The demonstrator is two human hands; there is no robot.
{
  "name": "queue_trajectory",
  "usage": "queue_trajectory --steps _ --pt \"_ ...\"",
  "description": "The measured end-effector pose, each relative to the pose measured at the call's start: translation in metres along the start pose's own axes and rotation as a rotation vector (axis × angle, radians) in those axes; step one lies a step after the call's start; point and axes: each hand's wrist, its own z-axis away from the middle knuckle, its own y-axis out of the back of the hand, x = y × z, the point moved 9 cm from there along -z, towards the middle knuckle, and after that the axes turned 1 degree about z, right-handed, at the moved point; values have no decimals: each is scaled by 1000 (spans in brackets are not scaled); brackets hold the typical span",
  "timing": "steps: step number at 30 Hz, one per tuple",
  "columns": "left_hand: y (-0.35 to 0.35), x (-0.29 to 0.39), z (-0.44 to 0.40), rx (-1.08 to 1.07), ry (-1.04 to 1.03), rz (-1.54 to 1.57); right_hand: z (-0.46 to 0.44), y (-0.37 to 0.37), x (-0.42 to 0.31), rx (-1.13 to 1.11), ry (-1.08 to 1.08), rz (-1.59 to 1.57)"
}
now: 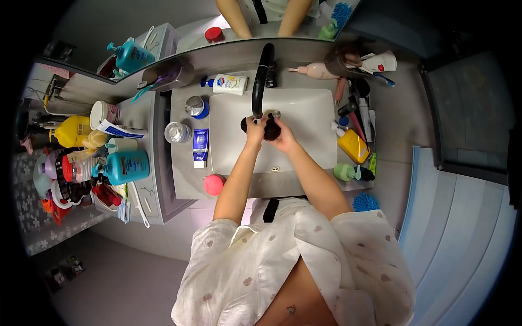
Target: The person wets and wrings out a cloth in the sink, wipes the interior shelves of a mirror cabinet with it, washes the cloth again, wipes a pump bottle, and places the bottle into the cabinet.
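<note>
Over the white sink basin (228, 146), below the black faucet (263, 81), my two hands are close together. My right hand (284, 140) has its fingers closed round a small, dark, rounded object (272, 130), whose kind I cannot make out. Beside it, my left hand (254, 133) is closed, with a dark piece (244, 125) showing at its outer side. Whether the two dark parts belong to one thing is hidden by the fingers. Part of the metal drain (273, 113) shows just beyond the hands.
Left of the basin stand a blue tube (200, 145), a jar with a blue base (196, 107), a clear jar (177, 132) and a pink round item (214, 185). A yellow bottle (353, 145) and green pump bottle (346, 172) are right. A mirror (190, 32) rises behind.
</note>
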Motion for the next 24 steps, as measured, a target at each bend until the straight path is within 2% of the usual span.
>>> queue_trajectory --steps 1,2,3,5,6,7,9,11,13,14,15,16,17,18,19,21,22,24 --pt "19 -4 -3 175 -38 -161 -11 13 -3 113 138 162" --pt "25 2 -7 207 -186 -338 -20 22 -9 224 278 321" --pt "26 7 -2 205 -189 -341 -21 15 -4 223 279 318" --pt "26 5 11 201 22 -452 -11 14 -3 365 367 238" --pt "8 -11 13 34 170 279 -15 12 5 375 287 236" --pt "9 -9 14 30 172 276 -13 17 13 405 141 294" --pt "-12 -10 18 -223 295 343 -12 25 17 428 11 304" --pt "-16 -10 14 -200 238 221 -12 31 15 417 15 266" --pt "-9 36 18 -22 -204 -374 -14 42 13 408 19 229" --pt "-19 52 27 -81 -373 -537 -17 42 14 346 -18 270" --pt "-19 50 27 -84 -370 -537 -17 36 16 282 -56 312" --pt "-25 60 32 -160 -511 -436 -16 14 11 76 9 130" --pt "-28 69 40 -237 -649 -330 -16 16 6 80 8 129" --pt "-31 72 42 -359 -684 -358 -15 9 5 25 -76 80" --pt "-27 74 41 -361 -682 -360 -12 1 8 -30 -159 30" --pt "-28 86 55 -286 -944 -653 -10 3 12 74 -218 -63" --pt "-28 85 56 -286 -944 -656 -11 1 13 97 -213 -52" --pt "-16 68 39 -238 -584 -340 -16 3 18 194 -158 6"
